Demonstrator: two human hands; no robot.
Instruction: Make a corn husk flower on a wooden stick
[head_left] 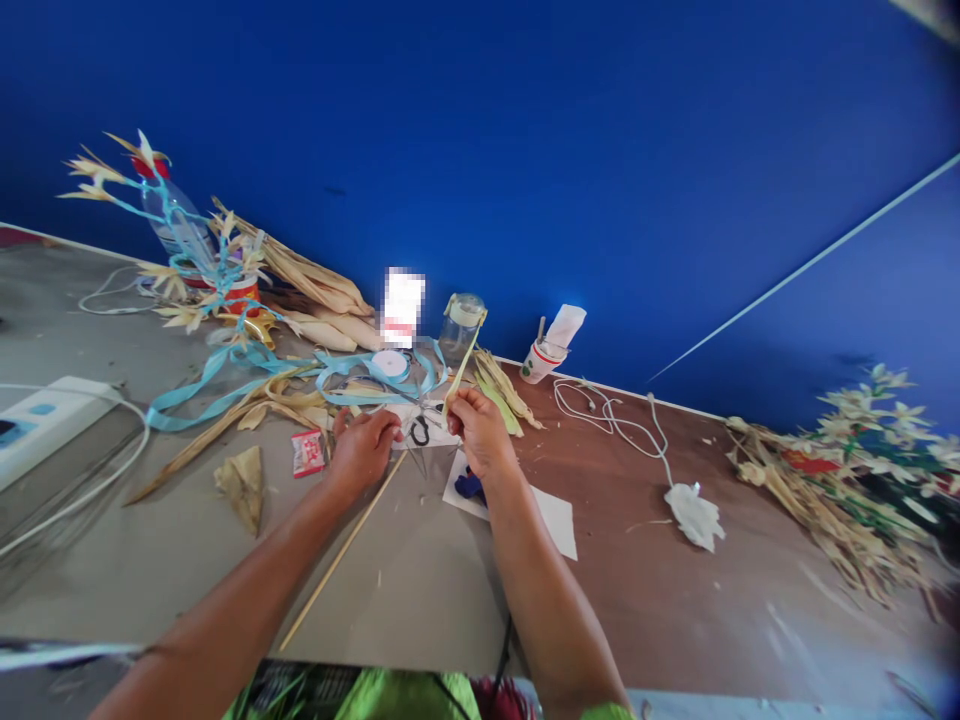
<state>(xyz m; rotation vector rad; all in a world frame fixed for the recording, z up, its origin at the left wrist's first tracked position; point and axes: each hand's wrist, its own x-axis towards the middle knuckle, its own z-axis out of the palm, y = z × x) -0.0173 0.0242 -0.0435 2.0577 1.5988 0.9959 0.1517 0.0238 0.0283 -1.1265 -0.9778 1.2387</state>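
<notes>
My right hand (480, 428) is closed in a pinch on a narrow pale-green corn husk strip (462, 370), which stands up from the fingertips. To its left, my left hand (364, 447) is held with curled fingers pressed together; whatever is in them, if anything, is hidden. Between the hands lie scissors with black handles (419, 431) on a white sheet. A thin wooden stick (343, 552) runs from near my left fingertips toward the table's front edge. Right behind my right hand are more green and dry corn husks (504, 390).
Blue ribbon (187, 405), a ribbon spool (391, 364) and dry husks (322, 280) spread at the back left, near a bottle (176, 225). A lidded jar (461, 322), paper cup (543, 361) and white cable (637, 430) stand or lie rearward. White flowers (892, 420) are far right.
</notes>
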